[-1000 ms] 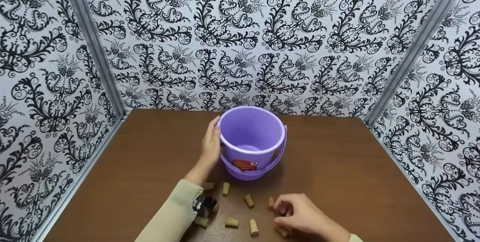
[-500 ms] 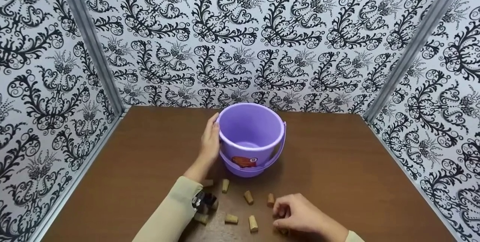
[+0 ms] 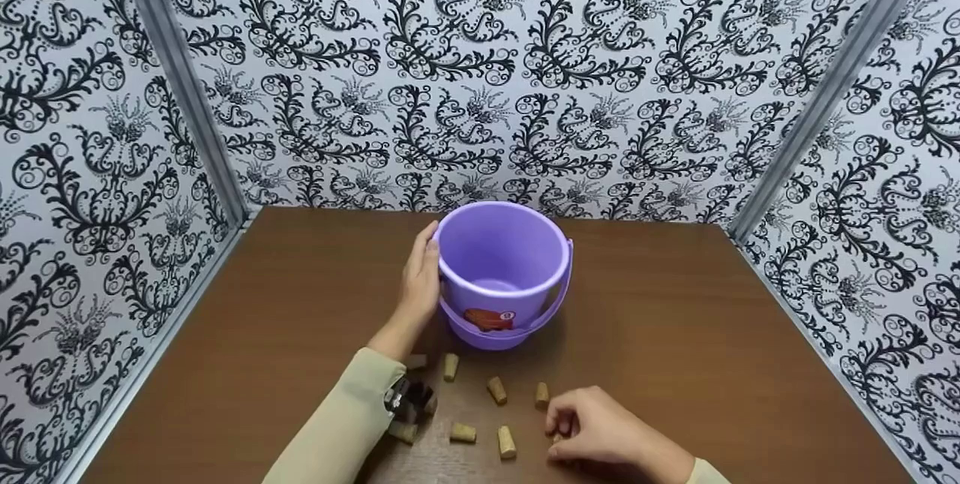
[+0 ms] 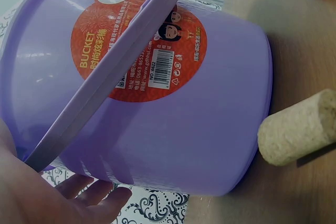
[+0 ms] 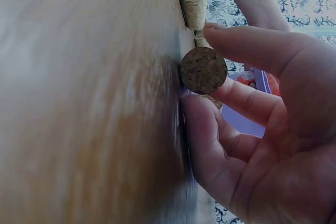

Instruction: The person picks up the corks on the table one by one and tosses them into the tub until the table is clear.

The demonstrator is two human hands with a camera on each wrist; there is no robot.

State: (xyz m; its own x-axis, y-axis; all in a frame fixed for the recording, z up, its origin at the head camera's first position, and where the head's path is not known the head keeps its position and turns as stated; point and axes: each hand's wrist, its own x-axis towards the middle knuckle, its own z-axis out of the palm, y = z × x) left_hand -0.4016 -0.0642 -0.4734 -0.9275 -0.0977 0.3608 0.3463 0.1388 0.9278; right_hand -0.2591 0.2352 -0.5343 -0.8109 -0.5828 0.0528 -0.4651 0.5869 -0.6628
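A purple bucket [image 3: 502,251] stands upright on the table, its inside bare of corks and its handle hanging down the front. My left hand [image 3: 421,281] holds it by the left side; in the left wrist view, that hand's fingers [image 4: 105,198] curve along the bucket's wall beside the red label [image 4: 142,51]. Low on the right, my right hand [image 3: 596,424] is down at the tabletop with a tapered cork [image 5: 203,70] between thumb and fingers. This cork is mostly hidden by the hand in the head view.
Several loose corks lie in front of the bucket, among them a cork [image 3: 507,442], another cork [image 3: 496,390] and one near the right hand, a cork [image 3: 541,394]. My left forearm [image 3: 337,409] partly covers others. Patterned walls [image 3: 480,79] enclose the brown table [image 3: 660,319].
The head view has tilted slightly, so everything sits a little higher in it. The right hand's fingers have closed in around the cork; the left hand stays on the bucket.
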